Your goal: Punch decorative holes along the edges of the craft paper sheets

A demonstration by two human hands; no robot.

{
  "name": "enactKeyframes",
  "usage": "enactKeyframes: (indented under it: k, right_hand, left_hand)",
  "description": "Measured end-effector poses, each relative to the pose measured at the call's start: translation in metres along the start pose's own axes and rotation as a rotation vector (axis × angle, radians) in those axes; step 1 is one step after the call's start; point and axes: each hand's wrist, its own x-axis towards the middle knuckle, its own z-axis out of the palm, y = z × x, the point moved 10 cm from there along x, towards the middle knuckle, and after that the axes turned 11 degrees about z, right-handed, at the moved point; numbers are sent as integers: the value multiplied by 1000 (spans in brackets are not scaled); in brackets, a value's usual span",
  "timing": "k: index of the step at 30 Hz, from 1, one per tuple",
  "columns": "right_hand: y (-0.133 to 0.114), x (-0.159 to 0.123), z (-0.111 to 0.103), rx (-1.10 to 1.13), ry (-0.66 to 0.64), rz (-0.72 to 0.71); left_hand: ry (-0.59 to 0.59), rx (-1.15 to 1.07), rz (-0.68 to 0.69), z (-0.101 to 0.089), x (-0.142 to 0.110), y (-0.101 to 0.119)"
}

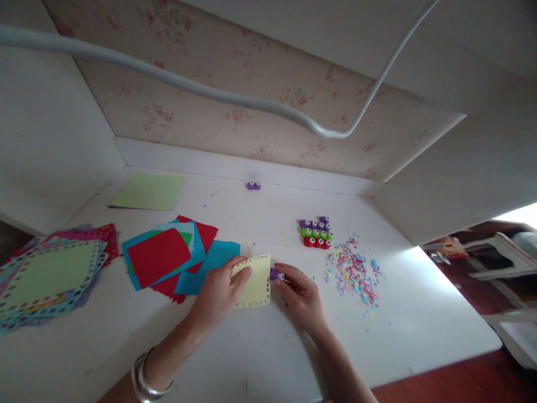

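Observation:
My left hand presses a pale yellow paper sheet flat on the white table, fingers curled over its left edge. The sheet has small punched holes along its border. My right hand grips a small purple hole punch set against the sheet's right edge. Silver bangles ring my left wrist.
Red, blue and green sheets lie left of my hands, a punched stack at far left, a light green sheet behind. Several small punches cluster at the right, confetti beside them. One purple punch sits by the wall. A cable hangs overhead.

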Motion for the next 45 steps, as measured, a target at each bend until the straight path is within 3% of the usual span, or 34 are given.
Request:
enactKeyframes:
  k: [6,14,36,45]
  right_hand:
    - [-4,0,1,-2,-4,-7]
    - [-7,-1,3,-51,-21,-33]
    - [-9,-1,6,-64,-37,-22]
    - [-20,-6,6,-334,51,-138]
  left_hand:
    - [10,22,32,-1,1,1]
    - [7,67,170,-4,0,20]
    - [24,94,181,-7,1,22]
    - [-37,119,179,2,-1,19]
